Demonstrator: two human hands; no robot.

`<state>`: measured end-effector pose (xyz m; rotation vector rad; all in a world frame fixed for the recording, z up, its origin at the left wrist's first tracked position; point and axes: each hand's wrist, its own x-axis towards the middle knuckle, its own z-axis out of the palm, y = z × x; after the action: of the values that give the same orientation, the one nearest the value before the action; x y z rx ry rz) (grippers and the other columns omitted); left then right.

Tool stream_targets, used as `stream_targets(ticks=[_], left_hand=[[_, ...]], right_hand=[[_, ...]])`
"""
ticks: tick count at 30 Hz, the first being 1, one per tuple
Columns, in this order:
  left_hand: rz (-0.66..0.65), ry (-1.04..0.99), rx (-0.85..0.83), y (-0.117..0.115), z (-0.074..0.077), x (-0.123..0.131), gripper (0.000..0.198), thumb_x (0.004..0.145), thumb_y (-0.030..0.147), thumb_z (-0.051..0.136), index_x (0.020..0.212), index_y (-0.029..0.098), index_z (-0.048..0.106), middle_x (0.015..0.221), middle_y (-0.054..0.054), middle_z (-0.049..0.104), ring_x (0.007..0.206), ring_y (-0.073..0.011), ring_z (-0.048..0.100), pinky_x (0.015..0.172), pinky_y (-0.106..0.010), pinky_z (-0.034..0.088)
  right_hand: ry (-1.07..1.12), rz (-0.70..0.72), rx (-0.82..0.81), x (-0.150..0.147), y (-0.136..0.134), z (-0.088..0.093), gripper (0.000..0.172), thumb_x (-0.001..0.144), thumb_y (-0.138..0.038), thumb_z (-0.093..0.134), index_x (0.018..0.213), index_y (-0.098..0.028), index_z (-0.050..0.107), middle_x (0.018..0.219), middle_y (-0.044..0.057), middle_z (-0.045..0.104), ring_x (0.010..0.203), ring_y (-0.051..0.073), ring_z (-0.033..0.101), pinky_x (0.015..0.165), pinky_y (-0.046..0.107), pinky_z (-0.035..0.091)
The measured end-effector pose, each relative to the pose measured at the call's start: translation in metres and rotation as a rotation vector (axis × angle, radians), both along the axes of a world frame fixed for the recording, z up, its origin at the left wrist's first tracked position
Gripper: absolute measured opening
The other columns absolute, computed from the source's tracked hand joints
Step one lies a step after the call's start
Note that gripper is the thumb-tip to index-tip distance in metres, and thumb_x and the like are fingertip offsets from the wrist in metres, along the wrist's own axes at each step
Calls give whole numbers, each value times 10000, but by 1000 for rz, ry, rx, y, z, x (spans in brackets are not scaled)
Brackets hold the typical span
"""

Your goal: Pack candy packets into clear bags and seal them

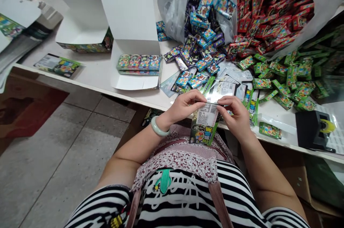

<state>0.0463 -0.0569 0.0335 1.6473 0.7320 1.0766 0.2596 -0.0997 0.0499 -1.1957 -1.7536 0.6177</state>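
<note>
A printed candy pouch (203, 125), black and green with a white label panel, hangs over my lap at the table's front edge. My left hand (188, 105), with a pale bangle on the wrist, pinches the pouch's top edge between thumb and fingers. On the other side, my right hand (234, 114) pinches the same edge. Whether anything is inside the pouch I cannot tell. Just beyond my fingers lie more flat pouches (252, 104) and loose blue candy boxes (198, 80).
An open white display box (137, 83) holds rows of small packs; another open box (83, 31) stands left of it. Blue, purple, red boxes (274, 2) and green boxes (301, 77) are heaped behind. A tape dispenser (311, 131) sits at right, a flat pouch (57, 65) at left.
</note>
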Motion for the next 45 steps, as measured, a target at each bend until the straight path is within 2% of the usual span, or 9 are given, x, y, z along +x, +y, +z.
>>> stream_targets(ticks=[8, 13, 16, 20, 23, 26, 30, 40, 45], left_hand=[[-10, -1, -89, 2, -2, 6, 181, 883, 369, 697, 923, 193, 680, 914, -51, 687, 874, -153, 635, 792, -297, 523], [35, -6, -66, 3, -6, 7, 193, 858, 390, 724, 872, 201, 688, 854, -31, 698, 816, -146, 649, 756, -283, 539], [134, 22, -65, 5, -14, 2, 167, 834, 369, 750, 869, 215, 697, 866, -22, 710, 815, -150, 657, 744, -286, 547], [233, 47, -75, 13, -25, -4, 88, 816, 326, 773, 848, 267, 715, 863, 22, 724, 818, -154, 654, 729, -308, 559], [244, 61, -98, 15, -27, 0, 75, 795, 298, 790, 823, 309, 721, 849, 67, 729, 811, -140, 649, 733, -308, 563], [260, 67, -105, 14, -25, 7, 94, 761, 291, 790, 819, 271, 719, 846, 46, 731, 809, -136, 656, 741, -293, 559], [280, 76, -95, 14, -22, 10, 144, 701, 272, 779, 814, 214, 711, 840, 2, 731, 797, -137, 670, 735, -265, 552], [343, 129, -134, 16, -23, 11, 158, 665, 279, 784, 796, 236, 708, 836, 16, 745, 776, -150, 675, 715, -268, 558], [333, 149, -127, 19, -25, 12, 136, 694, 270, 770, 811, 240, 707, 839, 22, 736, 786, -148, 667, 723, -276, 556]], right_hand=[[51, -21, -12, -2, 0, -10, 31, 926, -279, 601, 908, -262, 619, 975, 57, 668, 894, 197, 638, 683, 343, 552], [73, -31, -22, 7, -6, -13, 132, 928, -296, 601, 1052, -268, 636, 1081, 66, 674, 983, 198, 639, 763, 351, 562], [-8, -175, -12, 47, -12, -20, 197, 916, -349, 627, 1096, -271, 646, 1117, 67, 695, 1028, 211, 643, 869, 390, 546], [-215, -491, 9, 141, -40, -27, 170, 895, -351, 637, 1019, -243, 678, 1028, 76, 726, 1000, 247, 652, 916, 443, 507], [-522, -538, -137, 201, -67, -32, 315, 814, -291, 699, 1122, -230, 680, 1175, 114, 714, 1159, 325, 597, 1007, 537, 427], [-703, -553, -286, 230, -76, -43, 388, 806, -234, 669, 1193, -240, 661, 1278, 118, 686, 1287, 358, 517, 1054, 573, 359], [-672, -586, -291, 239, -59, -58, 218, 900, -266, 557, 1063, -229, 696, 1159, 112, 735, 1191, 307, 592, 1064, 502, 364], [-608, -623, -354, 256, -16, -59, 224, 919, -248, 545, 1078, -221, 701, 947, 67, 756, 932, 256, 667, 878, 376, 459], [-679, -705, -315, 250, -10, -62, 148, 884, -251, 610, 916, -216, 750, 1111, 115, 724, 1083, 307, 596, 950, 440, 395]])
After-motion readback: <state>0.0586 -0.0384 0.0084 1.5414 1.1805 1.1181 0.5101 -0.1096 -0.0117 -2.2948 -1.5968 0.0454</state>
